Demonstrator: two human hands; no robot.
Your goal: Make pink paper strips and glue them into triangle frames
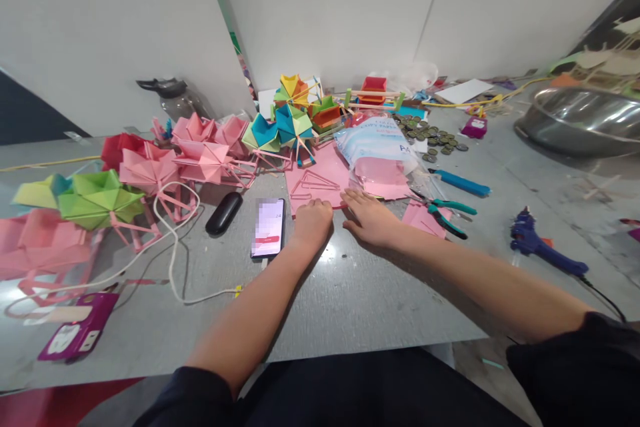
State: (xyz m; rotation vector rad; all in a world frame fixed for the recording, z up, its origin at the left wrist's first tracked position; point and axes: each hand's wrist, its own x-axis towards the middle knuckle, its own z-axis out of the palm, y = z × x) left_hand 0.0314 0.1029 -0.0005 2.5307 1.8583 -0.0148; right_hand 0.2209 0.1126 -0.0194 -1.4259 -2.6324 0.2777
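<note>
My left hand (313,221) rests at the near edge of a pink paper sheet (320,167), its fingers curled; whatever is under them is hidden. Beside it, my right hand (371,219) lies palm down with its fingers stretched out over the same edge. Thin pink sticks (315,180) joined in a triangle lie on the sheet just beyond my hands. A plastic copy paper pack (377,143) with pink paper inside covers the sheet's right part. Green-handled pliers (445,210) lie right of my right hand, and a lit phone (268,228) is left of my left hand.
Folded paper models (150,163) on stick frames fill the left. A white cable (175,260), a black case (224,213) and a purple power bank (80,327) lie nearby. To the right are coins (435,137), a blue-handled tool (463,182), a glue gun (545,247) and a metal basin (585,117).
</note>
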